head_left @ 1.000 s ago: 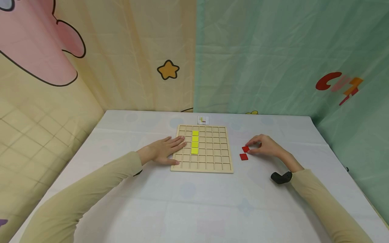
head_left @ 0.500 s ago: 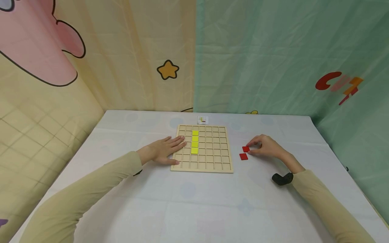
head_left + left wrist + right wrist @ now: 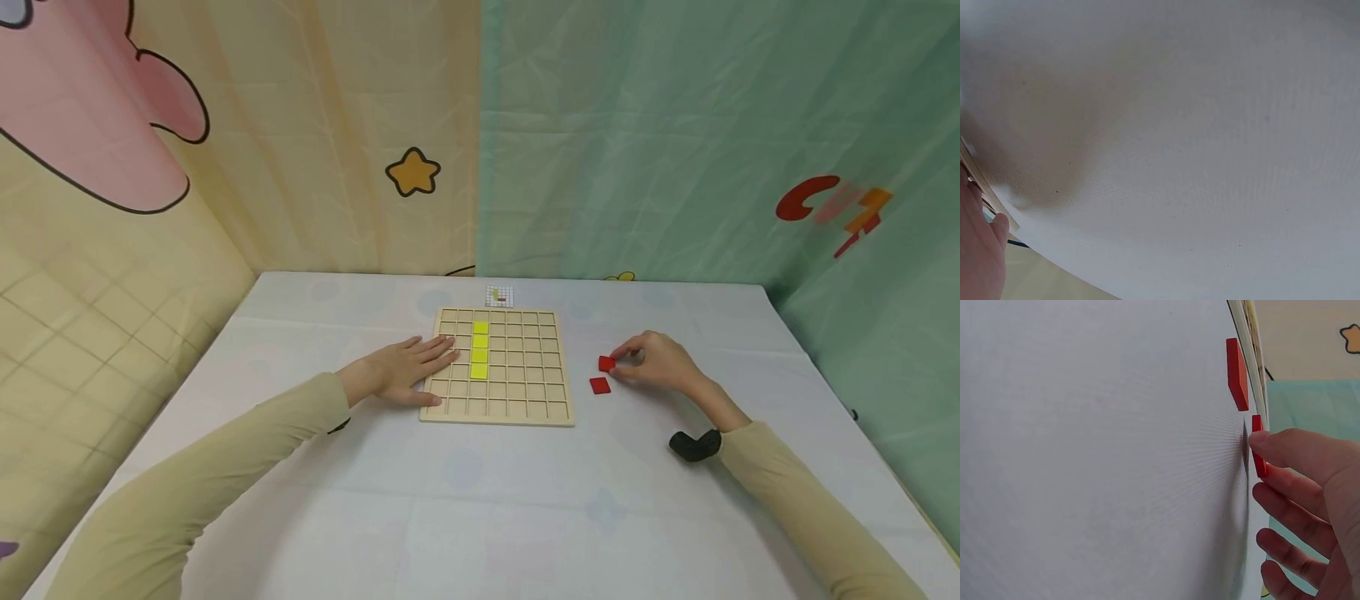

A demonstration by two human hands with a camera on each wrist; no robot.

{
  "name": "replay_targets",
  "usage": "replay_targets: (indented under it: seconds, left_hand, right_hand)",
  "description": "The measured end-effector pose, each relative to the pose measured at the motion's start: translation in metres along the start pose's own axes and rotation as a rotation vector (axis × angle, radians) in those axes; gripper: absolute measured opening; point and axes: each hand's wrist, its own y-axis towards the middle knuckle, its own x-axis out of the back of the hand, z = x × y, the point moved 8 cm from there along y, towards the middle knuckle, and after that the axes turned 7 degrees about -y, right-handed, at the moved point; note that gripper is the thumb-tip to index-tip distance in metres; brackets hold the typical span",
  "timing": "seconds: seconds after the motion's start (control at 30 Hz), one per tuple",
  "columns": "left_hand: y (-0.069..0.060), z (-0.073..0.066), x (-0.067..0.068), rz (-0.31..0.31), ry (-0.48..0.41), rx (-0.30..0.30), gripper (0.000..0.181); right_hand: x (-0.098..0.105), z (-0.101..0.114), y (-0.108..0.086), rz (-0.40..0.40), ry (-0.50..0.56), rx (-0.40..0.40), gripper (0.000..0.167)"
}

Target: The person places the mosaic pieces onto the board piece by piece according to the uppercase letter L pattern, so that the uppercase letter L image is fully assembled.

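Note:
My left hand (image 3: 408, 371) lies with spread, straight fingers on the left side of a wooden grid board (image 3: 528, 421). Several yellow square tiles (image 3: 480, 348) form a column in the board's cells, just right of those fingertips. To the right of the board, my right hand (image 3: 654, 362) pinches a red square tile (image 3: 606, 363) between thumb and finger. In the right wrist view this red tile (image 3: 1257, 456) is raised slightly off the table, with a shadow beneath. A second red tile (image 3: 1237, 375) lies flat on the table nearby, closer to the board.
A small card printed with a coloured grid (image 3: 499, 297) lies behind the board. The table (image 3: 465, 517) has a white cloth. Curtains with cartoon prints (image 3: 412, 172) hang behind and at both sides. A black wrist device (image 3: 695, 446) sits at my right cuff.
My right hand has lifted one red tile slightly off the cloth. The other red tile and the left hand on the board stay in place.

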Motion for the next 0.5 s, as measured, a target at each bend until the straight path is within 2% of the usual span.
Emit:
replay_targets:
  seconds: [0.33,0.5]
  left_hand:
    - [-0.001,-0.001,0.001,0.0,-0.005,-0.005,0.087]
    - [-0.001,-0.002,0.001,-0.012,-0.01,-0.015,0.086]
  right_hand:
    - [0.007,0.01,0.005,-0.028,0.005,-0.065,0.026]
    - [0.007,0.02,0.011,-0.035,0.007,-0.058,0.025]
